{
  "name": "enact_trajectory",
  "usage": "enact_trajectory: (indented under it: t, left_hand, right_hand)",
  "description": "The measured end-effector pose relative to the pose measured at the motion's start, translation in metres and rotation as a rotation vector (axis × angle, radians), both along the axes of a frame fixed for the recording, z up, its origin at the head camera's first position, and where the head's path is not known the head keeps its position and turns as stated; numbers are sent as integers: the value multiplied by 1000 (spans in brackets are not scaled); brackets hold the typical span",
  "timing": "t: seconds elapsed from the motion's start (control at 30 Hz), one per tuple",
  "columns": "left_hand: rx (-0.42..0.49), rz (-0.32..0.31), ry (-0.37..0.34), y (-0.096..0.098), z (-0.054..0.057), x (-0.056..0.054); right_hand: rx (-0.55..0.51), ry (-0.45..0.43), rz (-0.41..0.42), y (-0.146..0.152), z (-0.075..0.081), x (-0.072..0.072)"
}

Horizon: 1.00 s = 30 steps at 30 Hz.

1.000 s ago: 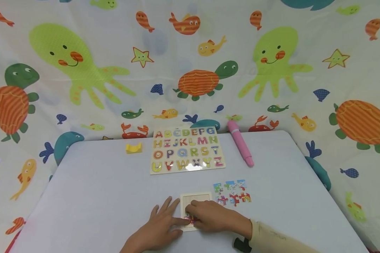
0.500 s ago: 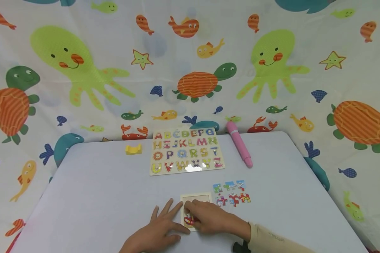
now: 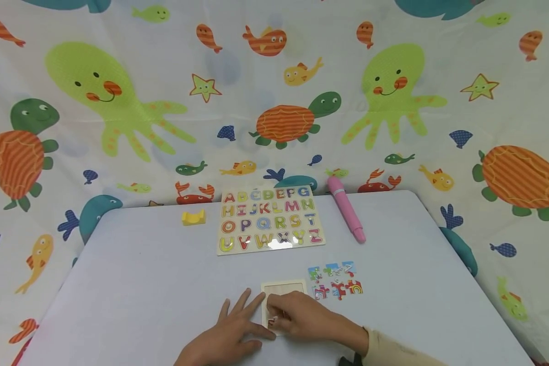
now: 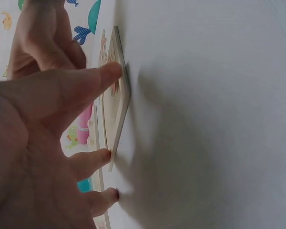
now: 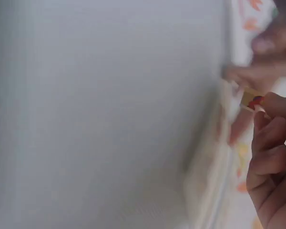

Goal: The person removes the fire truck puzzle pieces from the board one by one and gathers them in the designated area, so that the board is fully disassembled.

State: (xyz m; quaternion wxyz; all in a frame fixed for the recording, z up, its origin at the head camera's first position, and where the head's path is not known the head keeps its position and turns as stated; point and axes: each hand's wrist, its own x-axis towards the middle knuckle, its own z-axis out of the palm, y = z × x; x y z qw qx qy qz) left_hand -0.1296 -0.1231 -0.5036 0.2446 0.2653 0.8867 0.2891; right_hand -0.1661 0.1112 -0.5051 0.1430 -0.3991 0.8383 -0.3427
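My right hand (image 3: 302,317) pinches a small jigsaw piece (image 5: 250,99) between thumb and fingertips, over the lower left part of a square wooden puzzle tray (image 3: 283,282). In the head view the fingers hide most of that piece. My left hand (image 3: 231,330) lies spread with fingers straight at the tray's left side. Its thumb touches the tray's near edge, and a fingertip meets the left rim, as the left wrist view also shows. Right of the tray, several colourful jigsaw pieces (image 3: 338,290) lie in two rows.
A wooden alphabet board (image 3: 271,216) lies farther back on the white table (image 3: 142,284). Beside it are a thick pink pen-shaped object (image 3: 347,208) and a yellow block (image 3: 193,218). A sea-animal cloth (image 3: 256,86) hangs behind the table.
My left thumb has shifted from over the tray's lower left corner to its near edge. The right fingers have turned the jigsaw piece, and less of it shows in the head view.
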Motion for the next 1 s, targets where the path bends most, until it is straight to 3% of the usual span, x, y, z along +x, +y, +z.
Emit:
enact_trajectory:
  t: [0.17,0.3,0.43,0.53,0.67,0.77,1.0]
  left_hand:
    - [-15,14,-4,3,-1,0]
    - [-27,36,-3,4,-1,0]
    - [-33,49,-3,5,0,0]
    - [-33,53,-7,5,0,-1]
    - [-21,54,-17,4,-1,-1]
    - [-10,55,-22,3,-2,-1]
    - [-8,57,-14,3,-1,0]
  right_hand:
    - [-60,-125,-79,38,9,-15]
    - [-1,-156,-96,74,10,-21]
    - [50,-196,-78,95,4,-18]
    - [80,-149,-94,98,0,-14]
    - [153,-32,-179,95,-1,-11]
    - [206,9,-222,92,0,-9]
    - [320,112,-237,87,-6,-5]
